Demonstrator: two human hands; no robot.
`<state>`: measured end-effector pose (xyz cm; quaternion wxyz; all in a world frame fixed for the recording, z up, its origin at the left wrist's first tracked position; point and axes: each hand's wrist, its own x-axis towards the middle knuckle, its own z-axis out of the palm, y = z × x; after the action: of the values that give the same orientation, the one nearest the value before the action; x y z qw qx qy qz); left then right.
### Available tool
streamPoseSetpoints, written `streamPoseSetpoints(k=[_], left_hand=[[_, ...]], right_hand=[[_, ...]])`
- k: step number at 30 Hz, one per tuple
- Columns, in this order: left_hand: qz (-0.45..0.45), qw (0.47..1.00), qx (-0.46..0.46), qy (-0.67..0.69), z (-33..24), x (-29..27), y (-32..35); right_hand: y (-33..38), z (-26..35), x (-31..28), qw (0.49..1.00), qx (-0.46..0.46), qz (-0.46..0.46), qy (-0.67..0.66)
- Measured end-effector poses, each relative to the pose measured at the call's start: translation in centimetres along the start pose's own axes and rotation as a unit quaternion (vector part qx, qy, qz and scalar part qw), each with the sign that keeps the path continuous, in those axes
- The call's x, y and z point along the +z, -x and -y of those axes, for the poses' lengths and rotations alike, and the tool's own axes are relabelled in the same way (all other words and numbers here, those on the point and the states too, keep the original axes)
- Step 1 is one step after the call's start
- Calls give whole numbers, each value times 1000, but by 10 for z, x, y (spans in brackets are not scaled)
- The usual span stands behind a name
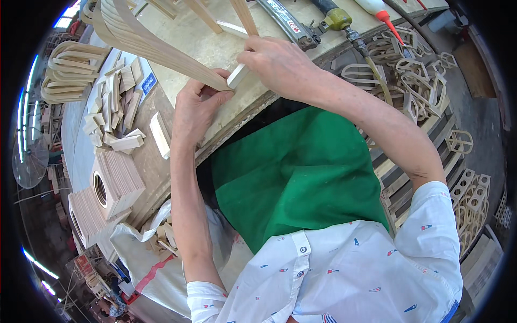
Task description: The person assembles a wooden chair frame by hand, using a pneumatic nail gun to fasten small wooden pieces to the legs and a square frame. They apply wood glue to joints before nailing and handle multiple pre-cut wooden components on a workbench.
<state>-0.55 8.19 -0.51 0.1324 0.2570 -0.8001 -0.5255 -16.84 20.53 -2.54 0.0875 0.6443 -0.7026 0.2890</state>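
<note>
A curved laminated wooden frame stands on the worktable, one leg's lower end coming down between my hands. My left hand is closed round that end, thumb and fingers pinching it at the table's front edge. Against the same leg sits a short pale wood strip. My right hand is closed over the strip's other end, its fingertips curled under and partly hidden. Just beyond my right knuckles a slanted wooden leg comes down, and a second pale strip lies between it and another leg.
A stapler-like tool, an air tool with a green body and a red-tipped white bottle lie farther right. Loose wood strips and stacked blocks with round holes sit left. Looped wooden frames pile up right.
</note>
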Motion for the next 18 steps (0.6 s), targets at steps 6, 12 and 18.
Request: streamPoseSetpoints(k=[6, 12, 18], left_hand=[[11, 1000, 14, 4, 1, -1, -2], [30, 999, 35, -20, 5, -4, -7], [76, 997, 24, -8, 5, -10, -13]], right_hand=[[1, 0, 3, 1000, 12, 7, -6], [2, 0, 6, 1000, -5, -10, -5], [3, -3, 10, 999, -32, -43, -8]])
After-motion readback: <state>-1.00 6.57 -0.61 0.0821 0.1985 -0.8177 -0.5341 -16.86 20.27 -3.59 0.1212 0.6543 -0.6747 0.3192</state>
